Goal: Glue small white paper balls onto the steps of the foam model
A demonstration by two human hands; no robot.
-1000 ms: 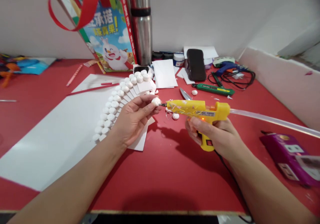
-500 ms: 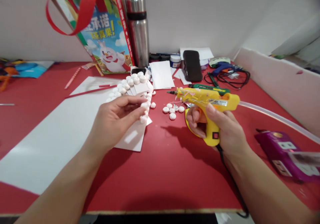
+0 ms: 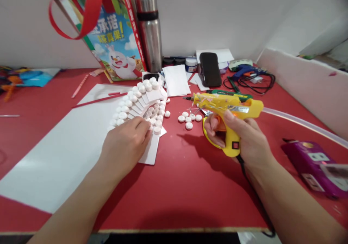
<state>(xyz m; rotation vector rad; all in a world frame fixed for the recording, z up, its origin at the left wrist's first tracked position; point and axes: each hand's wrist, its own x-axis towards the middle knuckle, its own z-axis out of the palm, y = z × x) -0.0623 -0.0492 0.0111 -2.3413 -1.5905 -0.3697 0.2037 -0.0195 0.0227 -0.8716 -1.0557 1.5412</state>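
Observation:
My right hand (image 3: 248,137) is wrapped round a yellow hot glue gun (image 3: 217,100), fingers by its orange trigger. Strings of glue cling to the barrel, and its nozzle points left. My left hand (image 3: 129,142) reaches over the near end of a curved white model (image 3: 138,106), fingers curled down against it. Whatever the fingertips hold is hidden behind the hand. Small white round pieces line the model's edges, with overlapping white card strips between them. It rests on a white board (image 3: 62,153). Several loose white round pieces (image 3: 188,119) lie between the hands.
Behind stand a steel thermos (image 3: 150,37) and a picture bag (image 3: 114,37). A black phone (image 3: 210,70), white cards (image 3: 176,80) and a coiled cable (image 3: 258,81) lie at the back. On the right is a purple box (image 3: 312,168); a clear glue stick (image 3: 304,122) trails from the gun.
My left hand has moved down and towards me along the model, turning its back up and uncovering more card strips and round pieces. The glue gun stays held in nearly the same place.

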